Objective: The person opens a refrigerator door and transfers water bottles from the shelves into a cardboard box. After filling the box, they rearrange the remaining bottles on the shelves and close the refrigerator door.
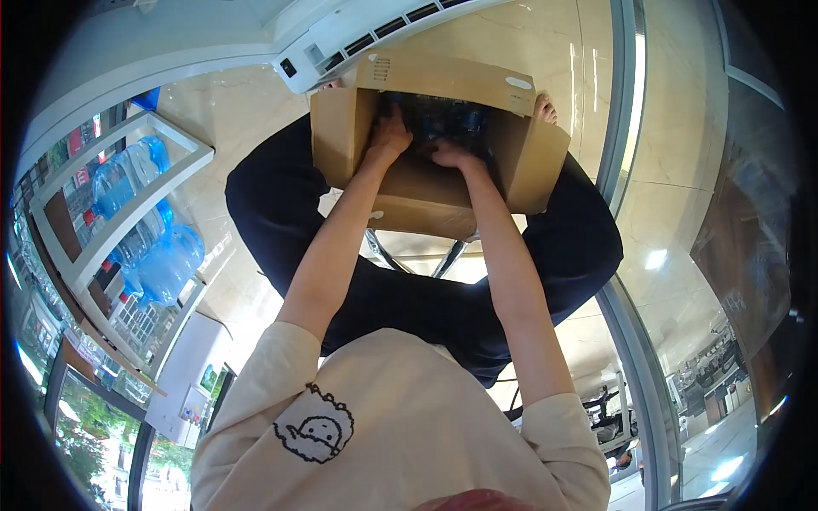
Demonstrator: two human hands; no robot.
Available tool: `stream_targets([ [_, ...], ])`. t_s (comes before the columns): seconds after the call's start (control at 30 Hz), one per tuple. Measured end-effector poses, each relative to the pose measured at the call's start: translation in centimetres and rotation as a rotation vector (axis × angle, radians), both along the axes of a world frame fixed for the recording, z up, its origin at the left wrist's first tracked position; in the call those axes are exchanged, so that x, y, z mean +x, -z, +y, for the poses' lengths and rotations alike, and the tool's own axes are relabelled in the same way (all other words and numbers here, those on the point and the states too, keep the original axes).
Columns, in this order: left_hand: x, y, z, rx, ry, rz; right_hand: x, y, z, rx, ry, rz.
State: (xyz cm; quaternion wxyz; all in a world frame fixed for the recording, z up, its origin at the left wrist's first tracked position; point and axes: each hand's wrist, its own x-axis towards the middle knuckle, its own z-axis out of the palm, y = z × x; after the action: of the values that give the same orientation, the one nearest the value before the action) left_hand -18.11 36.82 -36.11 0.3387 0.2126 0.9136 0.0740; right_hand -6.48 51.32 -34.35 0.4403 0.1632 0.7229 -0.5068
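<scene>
An opened cardboard box [417,189] stands between my legs, with its flaps folded outward. Both my arms reach down into it. My left hand [392,134] is inside near the left wall, fingers apart and one stretched toward the far side. To its right, my right hand [449,154] is lower in the opening, its visible fingers extended to the left. Dark, shiny contents [447,117] lie deep in the box, just past my fingertips; shadow hides what kind they are. Neither hand visibly holds anything.
Dark-trousered legs [273,192] flank the box. Large blue water jugs [162,255] stand on a white-framed rack [183,153] at the left. A white appliance with vents [341,51] is beyond the box. A metal floor track [618,145] runs along the right over shiny tiles.
</scene>
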Motion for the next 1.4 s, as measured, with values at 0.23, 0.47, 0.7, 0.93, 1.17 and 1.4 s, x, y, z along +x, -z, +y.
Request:
stream_targets([
  [0.23, -1.5, -2.6, 2.6, 0.061, -0.509, -0.638, 1.5, -1.6, 0.7, 0.243, -0.010, 0.037],
  [0.47, -0.6, -2.9, 0.4, 0.035, 0.133, -0.153, 3.5, -6.3, 0.1, 0.382, 0.293, 0.379],
  [0.7, -0.1, -15.5, 0.7, 0.234, 0.029, -0.142, 3.6, -15.1, -1.4, 0.615, 0.321, 0.445],
  [0.93, -1.2, -25.6, -1.0, 0.699, 0.172, 0.056, 1.8, -25.8, -1.4, 0.607, 0.657, 0.796],
  [1.17, -4.6, -29.6, -6.2, 0.890, 0.162, -0.066, -5.3, -41.9, 5.5, 0.618, 0.569, 1.068],
  [1.4, -3.5, -25.5, -7.1, 0.767, 0.216, -0.255, -18.5, -52.1, 10.4, 0.579, 0.608, 1.418],
])
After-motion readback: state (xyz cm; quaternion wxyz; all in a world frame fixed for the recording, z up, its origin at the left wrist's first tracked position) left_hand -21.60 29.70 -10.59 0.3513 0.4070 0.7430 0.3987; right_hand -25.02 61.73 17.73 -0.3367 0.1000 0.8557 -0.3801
